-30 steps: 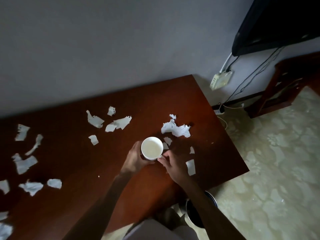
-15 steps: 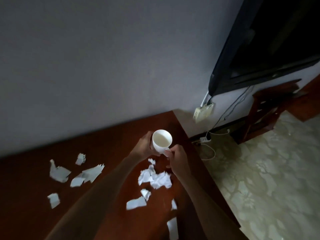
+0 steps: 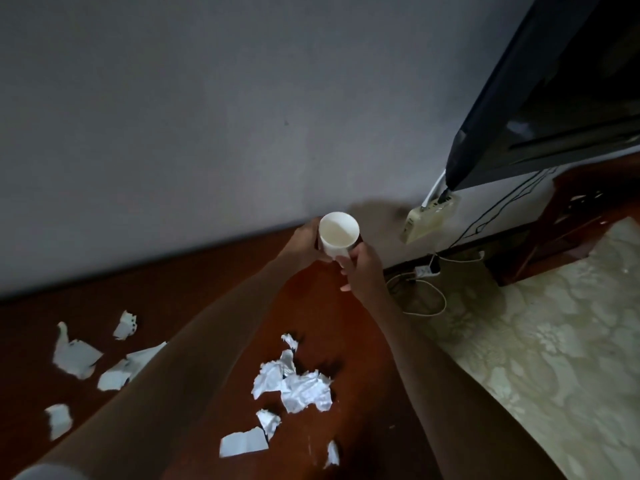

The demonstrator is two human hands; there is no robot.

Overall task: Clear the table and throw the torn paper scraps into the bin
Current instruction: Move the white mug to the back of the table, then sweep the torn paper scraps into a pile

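Note:
A white paper cup (image 3: 337, 233) is held at the far right corner of the dark wooden table (image 3: 194, 289), close to the wall. My left hand (image 3: 303, 245) wraps its left side and my right hand (image 3: 363, 270) pinches its lower right side. Torn white paper scraps lie on the table: a crumpled cluster (image 3: 294, 382) between my forearms, flatter pieces (image 3: 244, 443) nearer me, and several more at the left (image 3: 74, 356). The bin is out of view.
A grey wall rises right behind the table. A black TV (image 3: 554, 91) hangs at the upper right, with a white power adapter (image 3: 427, 216) and cables below it. A wooden stand (image 3: 571, 233) and pale patterned floor (image 3: 554, 341) lie to the right.
Both hands carried the cup from the table's middle to the far right corner. The view swung up and right, so the bin by the near edge dropped out of sight.

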